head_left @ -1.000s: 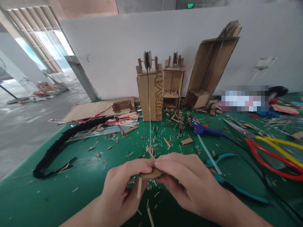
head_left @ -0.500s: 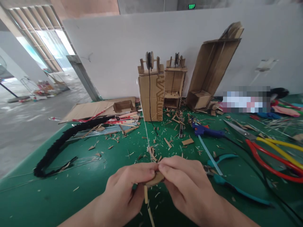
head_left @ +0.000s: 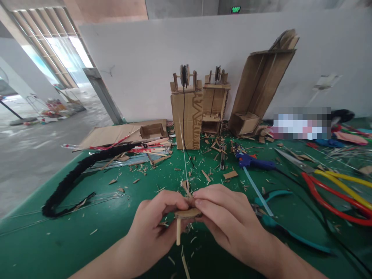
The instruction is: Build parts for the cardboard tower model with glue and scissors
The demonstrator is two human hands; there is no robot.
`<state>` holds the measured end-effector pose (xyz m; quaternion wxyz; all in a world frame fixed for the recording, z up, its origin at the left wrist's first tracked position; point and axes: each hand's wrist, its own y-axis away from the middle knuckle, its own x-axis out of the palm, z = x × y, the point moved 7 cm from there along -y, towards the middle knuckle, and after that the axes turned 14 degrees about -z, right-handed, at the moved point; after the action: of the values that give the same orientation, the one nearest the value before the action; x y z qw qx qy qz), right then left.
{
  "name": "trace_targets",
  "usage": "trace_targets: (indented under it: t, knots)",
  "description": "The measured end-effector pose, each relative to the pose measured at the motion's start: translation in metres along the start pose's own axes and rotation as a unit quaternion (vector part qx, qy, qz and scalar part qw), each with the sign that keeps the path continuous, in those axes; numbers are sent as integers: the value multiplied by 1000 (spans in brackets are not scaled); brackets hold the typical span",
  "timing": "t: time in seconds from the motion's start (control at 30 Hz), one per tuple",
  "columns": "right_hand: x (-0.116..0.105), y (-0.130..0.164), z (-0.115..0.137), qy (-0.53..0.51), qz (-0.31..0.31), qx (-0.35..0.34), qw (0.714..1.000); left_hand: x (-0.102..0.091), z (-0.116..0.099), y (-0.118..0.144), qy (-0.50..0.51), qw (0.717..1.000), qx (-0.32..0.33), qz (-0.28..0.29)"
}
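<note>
Hands meet over the near middle of the green desk (head_left: 87, 248). Our left hand (head_left: 157, 228) and right hand (head_left: 229, 224) both pinch a small round cardboard disc (head_left: 187, 212), fingers closed on its rim. A short wooden stick (head_left: 178, 231) now hangs straight down from the disc; half a second ago it sat tilted, so we judge the axle is seating. A thin thread (head_left: 183, 155) runs up to the tall cardboard tower (head_left: 186, 114). Teal-handled pliers (head_left: 279, 223) lie just right.
</note>
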<state>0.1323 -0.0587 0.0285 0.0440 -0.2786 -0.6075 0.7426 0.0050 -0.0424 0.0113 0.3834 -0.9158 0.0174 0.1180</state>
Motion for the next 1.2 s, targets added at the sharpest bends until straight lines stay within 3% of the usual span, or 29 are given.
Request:
trace_targets:
  t: [0.4,0.67,1.2]
  knots:
    - [3,1,3,11,6,1,1000,0,-3,-2,-70,996,46,13]
    - [4,5,8,26,-17,-4,1000,5,-1,-1,-83,996,25,28]
    - [5,5,2,-16,-15,58,998,8,21,10,-6,992,-115,46]
